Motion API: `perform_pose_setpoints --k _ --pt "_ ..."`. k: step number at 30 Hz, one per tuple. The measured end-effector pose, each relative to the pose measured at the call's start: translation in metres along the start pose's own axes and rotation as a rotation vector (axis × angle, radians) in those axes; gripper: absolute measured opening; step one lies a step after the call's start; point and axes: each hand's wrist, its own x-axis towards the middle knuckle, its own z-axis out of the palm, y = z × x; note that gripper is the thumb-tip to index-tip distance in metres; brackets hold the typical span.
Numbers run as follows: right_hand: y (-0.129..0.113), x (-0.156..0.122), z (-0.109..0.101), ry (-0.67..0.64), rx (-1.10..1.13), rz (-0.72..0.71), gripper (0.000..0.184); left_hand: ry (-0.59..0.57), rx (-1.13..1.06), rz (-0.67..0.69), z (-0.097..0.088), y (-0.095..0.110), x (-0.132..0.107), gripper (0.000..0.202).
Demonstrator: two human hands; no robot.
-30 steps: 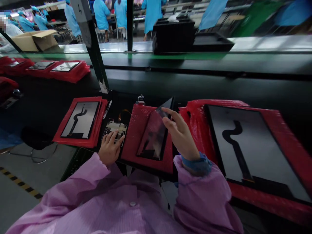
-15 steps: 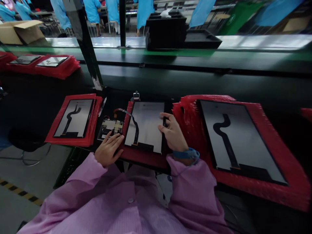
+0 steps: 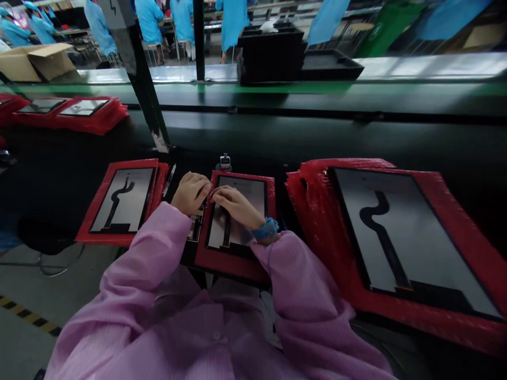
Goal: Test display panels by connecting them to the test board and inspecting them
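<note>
A display panel (image 3: pixel 249 189) lies on a red sleeve (image 3: pixel 233 264) in front of me, its black flex cable (image 3: pixel 227 229) running up beneath my fingers. My right hand (image 3: pixel 240 207), with a blue wrist strap (image 3: pixel 265 228), reaches over the panel, thumb and fingers pinched on the cable's upper end. Close by on the left, my left hand (image 3: pixel 191 193) is closed with curled fingers above a small circuit board (image 3: pixel 195 224). Whatever its fingertips grip is hidden. The hand covers most of the board.
More panels on red sleeves lie on the left (image 3: pixel 125 198) and in a thick right stack (image 3: pixel 412 221). A tally counter (image 3: pixel 225 161) sits behind the middle panel. A slanted post (image 3: pixel 138 79) rises at back left; black trays (image 3: pixel 271 53) stand beyond the green-edged conveyor (image 3: pixel 317 132).
My right hand has left the panel's right edge and moved left to the cable. My left hand has risen from the board's near edge and curled. The panel now sits squarer on the red sleeve.
</note>
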Motion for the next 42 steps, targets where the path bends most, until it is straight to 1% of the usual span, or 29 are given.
perform_pose_setpoints --k 1,3,5,8,10,13,17,20,22,23,24,25,27,28,29,30,31,32,33,34,37,38,39,40,42 --pt "0.002 -0.001 0.002 -0.009 0.018 -0.001 0.025 -0.052 0.011 0.004 0.004 -0.002 0.001 0.037" --pt "0.005 -0.005 0.003 -0.016 0.046 0.009 0.019 -0.107 0.027 0.021 0.01 -0.002 -0.003 0.035" --pt "0.005 -0.01 0.002 -0.006 0.037 0.026 0.014 -0.13 0.027 0.053 0.011 0.0 -0.009 0.032" --pt "0.004 -0.012 0.002 0.018 -0.065 0.036 0.01 -0.149 0.025 0.098 0.012 0.002 -0.013 0.03" --pt "0.003 -0.012 0.003 0.014 -0.13 0.02 0.01 -0.155 0.03 0.107 0.014 0.002 -0.012 0.03" --pt "0.006 -0.012 0.004 -0.015 -0.167 -0.02 0.011 -0.16 0.051 0.103 0.016 0.001 -0.011 0.03" --pt "0.008 -0.013 0.003 -0.057 -0.184 -0.028 0.021 -0.172 0.055 0.111 0.018 0.002 -0.012 0.027" --pt "0.008 -0.012 -0.003 -0.076 -0.137 -0.025 0.024 -0.143 0.028 0.101 0.019 0.002 -0.014 0.027" --pt "0.01 -0.012 -0.011 -0.069 -0.081 -0.003 0.025 -0.087 0.025 0.051 0.021 0.0 -0.014 0.029" --pt "0.013 -0.011 -0.016 -0.056 -0.059 0.018 0.027 -0.039 0.022 0.011 0.022 -0.002 -0.014 0.03" --pt "0.017 -0.011 -0.022 -0.03 -0.047 0.044 0.03 0.03 0.019 -0.037 0.023 -0.004 -0.015 0.031" --pt "0.022 -0.011 -0.029 0.014 -0.05 0.072 0.033 0.124 0.019 -0.092 0.023 -0.006 -0.015 0.032" --pt "0.036 -0.011 -0.043 0.165 -0.094 0.13 0.035 0.361 0.041 -0.197 0.023 -0.008 -0.015 0.038" --pt "0.045 -0.011 -0.049 0.269 -0.149 0.157 0.032 0.474 0.06 -0.235 0.022 -0.008 -0.015 0.045" --pt "0.053 -0.011 -0.054 0.376 -0.222 0.181 0.028 0.56 0.08 -0.26 0.021 -0.006 -0.016 0.051" --pt "0.062 -0.011 -0.057 0.465 -0.302 0.203 0.025 0.613 0.095 -0.259 0.02 -0.003 -0.017 0.055" --pt "0.07 -0.01 -0.06 0.525 -0.376 0.225 0.023 0.627 0.099 -0.229 0.019 0.003 -0.02 0.058" --pt "0.077 -0.009 -0.062 0.558 -0.436 0.249 0.02 0.597 0.089 -0.185 0.019 0.01 -0.024 0.06" --pt "0.082 -0.008 -0.063 0.57 -0.476 0.274 0.017 0.521 0.07 -0.138 0.019 0.02 -0.029 0.063" --pt "0.087 -0.007 -0.064 0.568 -0.495 0.298 0.014 0.409 0.048 -0.092 0.019 0.03 -0.036 0.067" --pt "0.095 -0.002 -0.065 0.555 -0.51 0.339 0.011 -0.015 0.014 0.003 0.023 0.06 -0.065 0.08" --pt "0.097 0.0 -0.067 0.55 -0.509 0.343 0.011 -0.119 0.024 0.019 0.025 0.068 -0.074 0.082" --pt "0.097 0.001 -0.068 0.549 -0.502 0.345 0.012 -0.187 0.038 0.029 0.026 0.073 -0.083 0.084" --pt "0.097 0.002 -0.07 0.556 -0.489 0.346 0.013 -0.224 0.048 0.026 0.028 0.078 -0.09 0.084" --pt "0.095 0.001 -0.076 0.603 -0.437 0.334 0.014 -0.239 0.054 -0.005 0.029 0.081 -0.1 0.085"
